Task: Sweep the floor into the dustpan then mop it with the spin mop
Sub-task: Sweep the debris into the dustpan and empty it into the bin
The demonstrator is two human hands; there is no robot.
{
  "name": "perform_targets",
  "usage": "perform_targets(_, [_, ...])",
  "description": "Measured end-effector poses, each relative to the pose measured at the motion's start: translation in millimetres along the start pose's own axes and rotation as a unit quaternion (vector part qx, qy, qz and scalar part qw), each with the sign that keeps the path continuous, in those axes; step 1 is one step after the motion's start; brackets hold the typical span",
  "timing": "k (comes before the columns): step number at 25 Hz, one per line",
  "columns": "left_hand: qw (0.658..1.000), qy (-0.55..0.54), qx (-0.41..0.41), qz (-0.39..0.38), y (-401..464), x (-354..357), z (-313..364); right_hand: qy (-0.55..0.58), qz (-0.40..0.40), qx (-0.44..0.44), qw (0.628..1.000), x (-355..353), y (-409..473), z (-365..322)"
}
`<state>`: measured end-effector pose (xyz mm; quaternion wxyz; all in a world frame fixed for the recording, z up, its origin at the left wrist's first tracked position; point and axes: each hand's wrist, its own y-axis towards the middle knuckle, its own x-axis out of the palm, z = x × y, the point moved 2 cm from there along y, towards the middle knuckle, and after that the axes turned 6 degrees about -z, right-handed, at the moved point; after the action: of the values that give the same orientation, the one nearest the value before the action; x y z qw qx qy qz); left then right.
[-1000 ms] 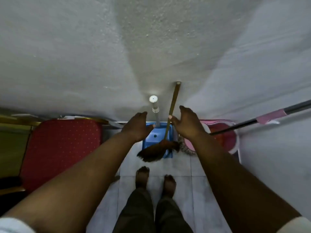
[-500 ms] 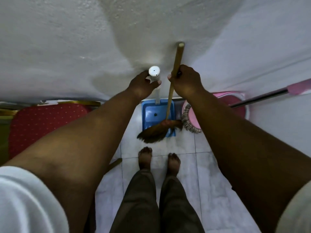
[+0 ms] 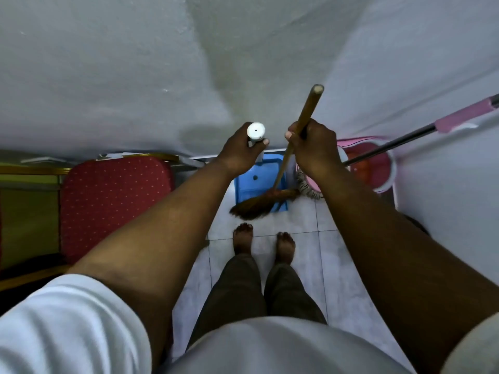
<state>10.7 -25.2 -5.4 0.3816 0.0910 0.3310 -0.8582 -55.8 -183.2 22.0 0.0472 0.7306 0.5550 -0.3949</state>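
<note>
Both arms reach forward and down from short white sleeves, nearly straight at the elbows. The left hand [image 3: 240, 151] curls its fingers round the top of a white handle [image 3: 256, 130], thumb tip showing on the right side. The right hand [image 3: 314, 149] grips a wooden handle [image 3: 307, 114] just below its upper end, knuckles up. The two hands sit level and close together, not touching. Bare feet [image 3: 243, 237] stand side by side below them.
</note>
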Motion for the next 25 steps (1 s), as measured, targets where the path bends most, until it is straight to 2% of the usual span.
perform_targets(4, [1.0,0.004,0.01,0.021,-46,-10,31,-0.005,-0.024,-0.023,0.999,-32,-43,-29])
perform_targets(6, [0.999,-0.023,0.009,0.044,-68,-14,49,-0.001,-0.016,-0.045,0.999,-53,-64,-40])
perform_targets(12, [0.996,-0.014,0.062,0.067,-108,-21,84,0.018,-0.001,-0.078,0.997,-92,-108,-50])
perform_targets(18, [0.995,0.015,0.102,0.014,-125,-5,94,0.051,0.021,-0.043,0.998,-95,-150,-37])
perform_targets(22, [0.988,0.032,0.143,-0.044,-133,7,89,0.059,0.06,0.026,0.996,-87,-190,-20])
perform_targets(25, [0.977,0.066,0.166,-0.114,-133,28,89,0.046,0.122,0.094,0.987,-85,-230,-2])
